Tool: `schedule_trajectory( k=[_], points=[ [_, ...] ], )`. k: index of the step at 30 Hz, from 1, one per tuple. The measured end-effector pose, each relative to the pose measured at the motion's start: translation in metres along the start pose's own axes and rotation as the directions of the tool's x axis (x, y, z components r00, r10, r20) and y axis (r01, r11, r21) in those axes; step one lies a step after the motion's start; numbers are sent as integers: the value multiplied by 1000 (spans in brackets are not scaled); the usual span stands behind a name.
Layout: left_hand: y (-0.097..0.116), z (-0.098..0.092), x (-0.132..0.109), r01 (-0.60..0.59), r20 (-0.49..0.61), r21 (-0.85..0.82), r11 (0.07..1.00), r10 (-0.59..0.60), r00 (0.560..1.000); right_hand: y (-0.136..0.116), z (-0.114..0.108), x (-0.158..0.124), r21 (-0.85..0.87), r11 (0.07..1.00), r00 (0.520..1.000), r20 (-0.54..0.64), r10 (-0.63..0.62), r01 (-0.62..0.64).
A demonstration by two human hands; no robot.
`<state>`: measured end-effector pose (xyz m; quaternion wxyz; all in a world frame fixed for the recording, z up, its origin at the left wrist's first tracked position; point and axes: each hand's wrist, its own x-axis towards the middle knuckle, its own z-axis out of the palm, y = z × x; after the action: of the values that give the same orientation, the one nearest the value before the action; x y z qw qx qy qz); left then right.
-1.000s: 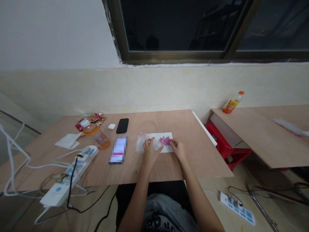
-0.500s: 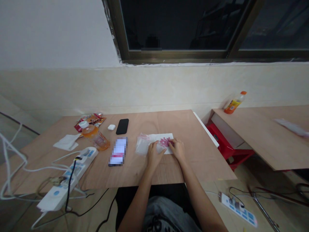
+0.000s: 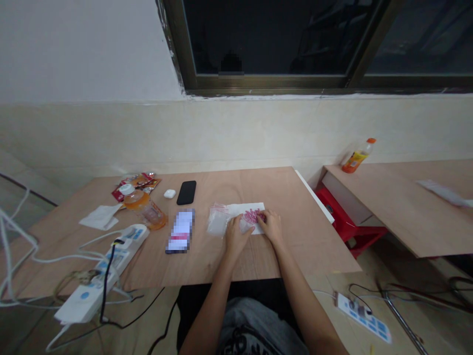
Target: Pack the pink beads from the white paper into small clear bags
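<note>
Left hand [image 3: 236,237]: we held it palm down | right hand [image 3: 271,228]: just beside, fingers curled | forearms [image 3: 210,305]: angled inward

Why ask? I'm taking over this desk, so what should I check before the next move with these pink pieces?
1. Small pink pieces heaped on the white sheet: ok.
2. Right hand at the heap's right end, fingertips against it: ok.
3. Left hand on the sheet's near edge, beside the heap: ok.
4. Clear plastic bag lying flat against the sheet: ok.
5. Bag's mouth open: cannot tell.
6. Bottle of orange drink on its side, away from the sheet: ok.
</note>
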<state>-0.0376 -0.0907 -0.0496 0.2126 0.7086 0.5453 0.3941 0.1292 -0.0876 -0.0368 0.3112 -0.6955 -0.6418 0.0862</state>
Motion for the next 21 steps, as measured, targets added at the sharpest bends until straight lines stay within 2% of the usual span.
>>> schedule_trajectory(
  k=[12, 21],
  points=[
    [3, -1, 0, -43, -6, 30, 999, 43, 999, 0, 1, -3, -61, 994, 996, 27, -90, 91],
    [4, -1, 1, -40, -7, 24, 999, 41, 999, 1, 0, -3, -14, 996, 996, -7, -90, 90]
  ],
)
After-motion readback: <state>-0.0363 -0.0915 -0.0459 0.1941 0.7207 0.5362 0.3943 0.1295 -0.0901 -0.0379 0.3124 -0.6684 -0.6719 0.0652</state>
